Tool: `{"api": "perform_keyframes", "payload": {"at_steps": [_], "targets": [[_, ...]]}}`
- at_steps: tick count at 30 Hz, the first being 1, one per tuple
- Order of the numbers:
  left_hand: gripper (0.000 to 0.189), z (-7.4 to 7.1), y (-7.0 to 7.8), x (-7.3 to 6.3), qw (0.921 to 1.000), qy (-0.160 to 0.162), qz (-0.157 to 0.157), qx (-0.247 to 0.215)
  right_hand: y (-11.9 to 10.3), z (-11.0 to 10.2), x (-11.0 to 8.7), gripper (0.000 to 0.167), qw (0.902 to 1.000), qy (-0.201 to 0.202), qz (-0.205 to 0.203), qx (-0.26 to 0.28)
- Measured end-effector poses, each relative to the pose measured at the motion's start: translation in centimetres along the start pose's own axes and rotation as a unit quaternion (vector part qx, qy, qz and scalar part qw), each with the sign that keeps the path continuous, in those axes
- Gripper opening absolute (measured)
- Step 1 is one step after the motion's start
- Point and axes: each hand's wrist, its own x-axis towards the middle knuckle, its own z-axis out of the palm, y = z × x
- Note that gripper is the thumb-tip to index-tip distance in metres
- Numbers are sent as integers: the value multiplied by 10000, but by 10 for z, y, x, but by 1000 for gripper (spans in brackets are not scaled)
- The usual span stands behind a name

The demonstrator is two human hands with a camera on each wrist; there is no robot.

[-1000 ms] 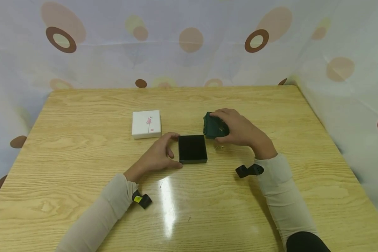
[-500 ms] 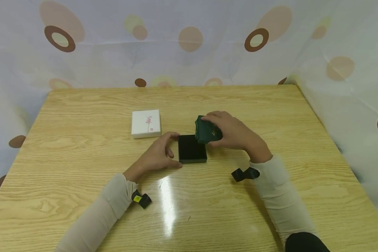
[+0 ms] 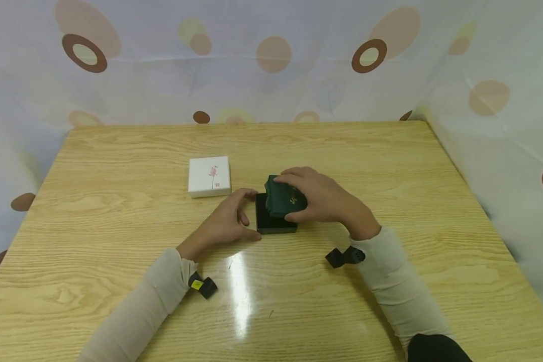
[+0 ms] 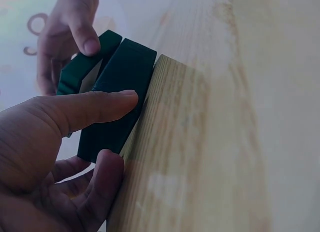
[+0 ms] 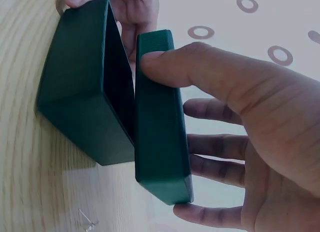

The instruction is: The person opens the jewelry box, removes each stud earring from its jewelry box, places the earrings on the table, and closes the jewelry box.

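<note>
My left hand point(image 3: 228, 218) grips the left side of a small dark green box base point(image 3: 276, 230), thumb along its near side. The base stands on the table, its inside dark. My right hand point(image 3: 319, 196) holds the matching green lid point(image 3: 282, 198) between thumb and fingers. Gold marks show on the lid's top, and a ribbon-like edge sits at its left. In the right wrist view the lid point(image 5: 160, 122) is tilted, just above the opening of the base point(image 5: 72, 61). A gap still shows between them. Part of the opening is hidden by the lid in the head view.
A white square box point(image 3: 209, 176) with a pink flower print stands behind my left hand on the wooden table point(image 3: 117, 226). A tiny metallic item with thin pins point(image 5: 89, 223) lies near the base. A patterned cloth point(image 3: 235, 65) hangs behind the table.
My right hand has carried the green lid leftward and toward me, from beside the base to over it. The left hand and the base have stayed in place.
</note>
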Motion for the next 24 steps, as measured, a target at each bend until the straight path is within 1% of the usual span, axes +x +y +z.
{"api": "perform_keyframes", "payload": {"at_steps": [4, 19, 24], "targets": [[94, 0, 1, 0, 10000, -19, -33, 9, -3, 2, 0, 81, 10000, -40, -22, -32], [93, -1, 2, 0, 9999, -27, 57, -98, -14, 9, 2, 81, 9993, 91, -262, -235], [93, -1, 1, 0, 10000, -25, -9, -81, -16, 13, 3, 80, 9987, 131, -374, -313]]}}
